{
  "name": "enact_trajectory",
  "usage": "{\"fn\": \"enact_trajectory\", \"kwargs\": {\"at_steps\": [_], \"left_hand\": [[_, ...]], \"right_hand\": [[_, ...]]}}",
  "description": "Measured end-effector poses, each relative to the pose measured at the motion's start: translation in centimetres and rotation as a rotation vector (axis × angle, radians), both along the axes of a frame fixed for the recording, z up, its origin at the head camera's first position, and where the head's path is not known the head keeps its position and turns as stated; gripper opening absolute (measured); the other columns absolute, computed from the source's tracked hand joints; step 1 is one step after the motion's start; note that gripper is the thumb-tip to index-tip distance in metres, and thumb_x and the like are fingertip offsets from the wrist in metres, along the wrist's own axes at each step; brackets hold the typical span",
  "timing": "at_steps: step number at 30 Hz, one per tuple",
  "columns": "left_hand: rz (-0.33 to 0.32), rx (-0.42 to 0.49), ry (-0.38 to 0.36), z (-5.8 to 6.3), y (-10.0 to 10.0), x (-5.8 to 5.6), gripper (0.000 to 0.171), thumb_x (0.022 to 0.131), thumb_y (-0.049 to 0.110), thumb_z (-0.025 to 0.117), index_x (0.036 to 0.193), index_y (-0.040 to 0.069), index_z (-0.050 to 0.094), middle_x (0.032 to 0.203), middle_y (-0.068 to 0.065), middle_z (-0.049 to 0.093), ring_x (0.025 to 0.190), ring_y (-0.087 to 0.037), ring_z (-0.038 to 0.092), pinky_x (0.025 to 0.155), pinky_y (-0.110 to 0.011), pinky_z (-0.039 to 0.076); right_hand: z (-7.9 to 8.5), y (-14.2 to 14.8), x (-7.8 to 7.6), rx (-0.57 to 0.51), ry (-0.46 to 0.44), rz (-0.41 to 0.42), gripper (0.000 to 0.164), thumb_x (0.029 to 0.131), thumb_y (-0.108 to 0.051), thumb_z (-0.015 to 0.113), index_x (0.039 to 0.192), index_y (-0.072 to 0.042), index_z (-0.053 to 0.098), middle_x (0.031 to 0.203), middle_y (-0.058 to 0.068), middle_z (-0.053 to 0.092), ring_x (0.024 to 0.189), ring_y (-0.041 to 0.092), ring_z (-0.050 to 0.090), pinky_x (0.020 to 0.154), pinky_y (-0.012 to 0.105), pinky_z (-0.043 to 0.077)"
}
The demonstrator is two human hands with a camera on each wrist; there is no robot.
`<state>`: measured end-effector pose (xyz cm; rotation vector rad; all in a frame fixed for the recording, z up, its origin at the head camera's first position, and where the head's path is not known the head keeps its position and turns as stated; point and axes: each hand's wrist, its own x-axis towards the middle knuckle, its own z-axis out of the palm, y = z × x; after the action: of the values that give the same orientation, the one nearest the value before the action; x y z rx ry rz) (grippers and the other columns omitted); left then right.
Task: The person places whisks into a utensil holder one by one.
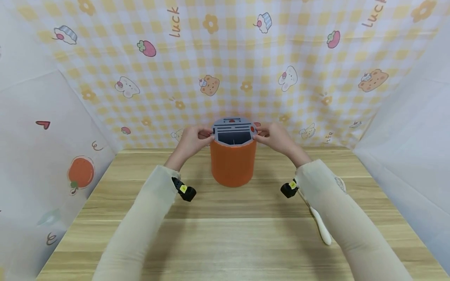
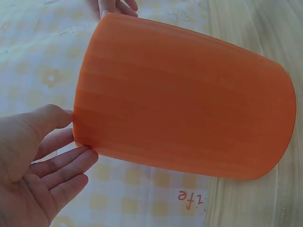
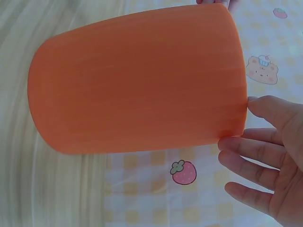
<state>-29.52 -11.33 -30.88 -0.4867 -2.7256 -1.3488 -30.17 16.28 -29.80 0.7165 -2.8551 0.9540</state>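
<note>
An orange knife holder [image 1: 233, 166] stands upright on the wooden table, close to the patterned backdrop. Its grey top [image 1: 242, 121] has several narrow slots and a wide, dark opening at the front. My left hand [image 1: 192, 139] pinches the left side of its rim between thumb and fingers. On the opposite side, my right hand [image 1: 275, 138] pinches the rim in the same way. The orange wall [image 2: 184, 99] fills most of the left wrist view, and the holder's top face is hidden there. In the right wrist view the thumb presses the rim's edge, with other fingers [image 3: 253, 151] spread beside it.
A white-handled whisk [image 1: 321, 228] lies on the wooden table [image 1: 232, 242] at the right, partly hidden under my right sleeve. Behind the holder hangs a yellow checked cloth [image 1: 232, 58]. White sheets [image 1: 415, 128] border the table on both sides.
</note>
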Motion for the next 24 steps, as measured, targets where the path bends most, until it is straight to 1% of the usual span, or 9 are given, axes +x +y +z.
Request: {"fn": "enact_trajectory", "kwargs": {"at_steps": [3,7,9,12,16,20,24], "left_hand": [[-0.011,-0.009,-0.002,0.0,-0.1,0.4,0.028,0.088,0.018,0.063,0.112,0.003,0.063,0.103,-0.011,0.064,0.089,-0.022,0.061,0.074,-0.033,0.053],[-0.010,-0.030,0.000,-0.1,-0.2,0.8,0.029,0.087,0.020,0.064,0.111,0.004,0.064,0.102,-0.010,0.065,0.088,-0.020,0.062,0.074,-0.033,0.053],[-0.008,-0.035,0.001,-0.1,-0.2,1.0,0.028,0.087,0.021,0.064,0.111,0.005,0.064,0.101,-0.009,0.065,0.087,-0.019,0.062,0.074,-0.032,0.053],[-0.011,-0.034,0.013,-0.1,-0.2,1.4,0.027,0.086,0.019,0.065,0.109,0.004,0.065,0.100,-0.009,0.066,0.086,-0.019,0.063,0.073,-0.031,0.053],[-0.024,-0.025,0.026,-0.1,-0.1,2.0,0.026,0.086,0.017,0.066,0.108,0.002,0.066,0.098,-0.010,0.066,0.084,-0.019,0.064,0.071,-0.031,0.054],[-0.037,-0.016,0.027,-0.1,-0.1,2.7,0.026,0.085,0.016,0.066,0.107,0.002,0.066,0.097,-0.011,0.066,0.082,-0.019,0.064,0.070,-0.030,0.054],[-0.033,-0.016,0.026,-0.1,-0.2,3.4,0.027,0.085,0.016,0.067,0.107,0.002,0.066,0.097,-0.010,0.066,0.083,-0.018,0.064,0.071,-0.029,0.054]], "right_hand": [[0.0,0.0,0.4,-0.014,0.005,0.013,0.037,0.089,-0.018,0.061,0.119,0.004,0.059,0.105,0.020,0.064,0.091,0.029,0.063,0.079,0.041,0.051],[0.0,0.1,0.8,-0.027,0.036,0.041,0.030,0.088,-0.016,0.062,0.112,0.002,0.063,0.098,0.018,0.066,0.086,0.027,0.064,0.076,0.040,0.052],[-0.1,0.2,1.0,-0.024,0.055,0.054,0.028,0.088,-0.016,0.063,0.111,0.002,0.064,0.097,0.017,0.067,0.085,0.026,0.065,0.074,0.040,0.053],[-0.1,0.3,1.4,-0.020,0.056,0.062,0.033,0.088,-0.016,0.063,0.116,0.002,0.062,0.099,0.018,0.066,0.085,0.026,0.065,0.073,0.041,0.053],[0.0,0.5,2.2,-0.021,0.015,0.051,0.040,0.088,-0.018,0.063,0.122,0.003,0.057,0.104,0.019,0.065,0.088,0.027,0.065,0.075,0.041,0.053],[0.0,0.6,2.9,-0.005,0.016,0.043,0.040,0.088,-0.019,0.063,0.121,0.003,0.058,0.101,0.017,0.066,0.085,0.025,0.064,0.075,0.040,0.053],[-0.1,0.6,3.4,0.001,0.025,0.045,0.037,0.088,-0.019,0.062,0.118,0.003,0.060,0.098,0.016,0.067,0.083,0.025,0.064,0.075,0.039,0.053]]}}
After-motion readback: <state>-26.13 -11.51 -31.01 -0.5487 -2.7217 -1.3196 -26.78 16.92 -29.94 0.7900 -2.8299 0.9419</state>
